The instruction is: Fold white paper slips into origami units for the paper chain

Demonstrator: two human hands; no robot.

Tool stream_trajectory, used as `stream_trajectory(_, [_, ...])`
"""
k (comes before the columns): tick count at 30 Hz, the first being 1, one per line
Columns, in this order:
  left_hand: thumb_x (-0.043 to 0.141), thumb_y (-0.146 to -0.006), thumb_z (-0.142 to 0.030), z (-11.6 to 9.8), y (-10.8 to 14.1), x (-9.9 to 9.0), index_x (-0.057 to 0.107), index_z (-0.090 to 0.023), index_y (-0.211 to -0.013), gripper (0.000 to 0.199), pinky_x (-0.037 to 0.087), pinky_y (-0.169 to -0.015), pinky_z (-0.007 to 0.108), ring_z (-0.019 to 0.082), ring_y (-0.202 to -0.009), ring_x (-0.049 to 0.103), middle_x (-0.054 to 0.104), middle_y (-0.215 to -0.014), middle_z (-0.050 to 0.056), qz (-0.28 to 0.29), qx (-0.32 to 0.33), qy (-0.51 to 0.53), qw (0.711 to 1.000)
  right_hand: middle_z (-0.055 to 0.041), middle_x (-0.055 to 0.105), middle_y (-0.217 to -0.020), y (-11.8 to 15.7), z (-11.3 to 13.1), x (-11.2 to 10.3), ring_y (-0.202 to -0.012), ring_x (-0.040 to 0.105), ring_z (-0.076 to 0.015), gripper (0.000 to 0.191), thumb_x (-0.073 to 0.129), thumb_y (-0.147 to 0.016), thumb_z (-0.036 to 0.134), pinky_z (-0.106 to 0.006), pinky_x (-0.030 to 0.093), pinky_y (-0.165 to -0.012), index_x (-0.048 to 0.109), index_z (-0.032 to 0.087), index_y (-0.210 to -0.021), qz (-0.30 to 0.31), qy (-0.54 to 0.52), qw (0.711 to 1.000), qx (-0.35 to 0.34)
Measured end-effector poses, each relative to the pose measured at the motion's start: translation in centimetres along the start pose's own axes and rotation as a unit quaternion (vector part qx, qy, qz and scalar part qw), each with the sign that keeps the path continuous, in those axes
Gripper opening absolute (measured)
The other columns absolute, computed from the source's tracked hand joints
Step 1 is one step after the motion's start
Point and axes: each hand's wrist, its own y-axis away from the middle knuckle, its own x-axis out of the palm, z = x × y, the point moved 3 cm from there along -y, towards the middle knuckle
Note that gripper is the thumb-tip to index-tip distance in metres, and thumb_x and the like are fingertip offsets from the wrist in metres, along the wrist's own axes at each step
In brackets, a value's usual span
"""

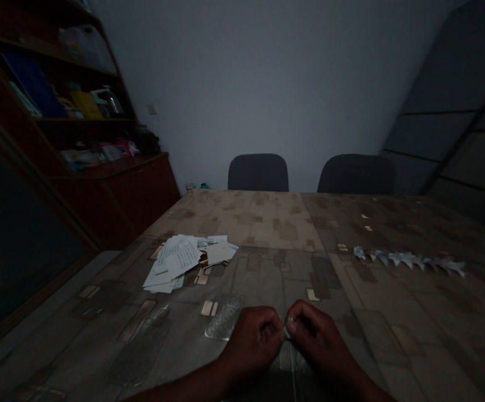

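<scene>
My left hand [257, 339] and my right hand [315, 338] meet low in the middle of the head view, just above the patterned table. Both are closed in a pinch, thumbs against curled forefingers. Between the fingertips a tiny bit of a pale piece of paper [286, 330] shows; most of it is hidden by the fingers. Ahead on the left lies a loose pile of paper sheets [179, 259], some with writing on them. To the right, a row of folded paper pieces [408, 260] with pointed ends lies across the table.
A brown tablecloth [267, 268] with rectangle patterns covers the table. Two dark chairs [258, 172] stand behind its far edge, against a plain wall. At the left is a reddish wooden cabinet [142, 187] with loaded shelves. The room is dim.
</scene>
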Motion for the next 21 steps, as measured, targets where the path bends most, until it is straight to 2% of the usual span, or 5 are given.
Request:
stream_trajectory(5, [0.055,-0.07,-0.013,0.12,0.09,0.04,0.055,-0.015,-0.061,0.009,0.028,-0.05,0.019,0.01,-0.054,0.042,0.045,-0.056,-0.005,0.008,-0.004,0.011,1.0,0.0031,0.043,-0.065,-0.1,0.42,-0.14,-0.064,0.042,-0.0148,0.033,0.045,-0.089,0.046,-0.025,0.033,-0.059,0.047,0.02,-0.069,-0.006,0.009,1.0,0.021])
stream_trajectory(8, [0.054,-0.069,-0.013,-0.03,0.11,-0.07,0.054,-0.015,-0.061,0.008,0.028,-0.051,0.019,0.01,-0.054,0.041,0.044,-0.056,-0.005,0.001,0.005,0.007,1.0,0.0032,0.043,-0.066,-0.09,0.58,-0.14,-0.063,0.042,-0.0145,0.033,0.041,-0.092,0.045,-0.025,0.034,-0.058,0.049,0.02,-0.071,0.003,0.007,1.0,0.019])
stream_trajectory(12, [0.056,-0.071,-0.017,-0.05,0.01,-0.44,0.054,-0.015,-0.06,0.011,0.028,-0.051,0.019,0.01,-0.054,0.041,0.043,-0.056,-0.005,-0.032,0.0,0.022,0.999,0.0039,0.045,-0.065,-0.07,0.51,0.05,-0.062,0.044,-0.0141,0.025,0.052,-0.086,0.041,-0.024,0.034,-0.058,0.051,0.02,-0.073,0.027,0.038,0.999,-0.001])
stream_trajectory(16, [0.059,-0.073,-0.019,0.11,-0.01,-0.61,0.057,-0.014,-0.06,0.014,0.03,-0.053,0.02,0.011,-0.056,0.044,0.047,-0.056,-0.003,-0.053,-0.015,0.03,0.998,0.0045,0.044,-0.062,0.13,0.25,-0.09,-0.059,0.043,-0.0136,0.027,0.052,-0.086,0.041,-0.024,0.032,-0.056,0.049,0.021,-0.069,0.006,0.053,0.999,0.0])
stream_trajectory(21, [0.059,-0.078,-0.025,0.59,0.17,-0.3,0.061,-0.014,-0.066,0.016,0.033,-0.054,0.021,0.012,-0.056,0.048,0.052,-0.057,-0.002,-0.033,-0.034,0.072,0.996,0.0044,0.045,-0.062,0.43,0.05,-0.33,-0.06,0.044,-0.0135,0.03,0.053,-0.086,0.045,-0.024,0.033,-0.056,0.049,0.02,-0.069,-0.005,0.024,0.999,0.033])
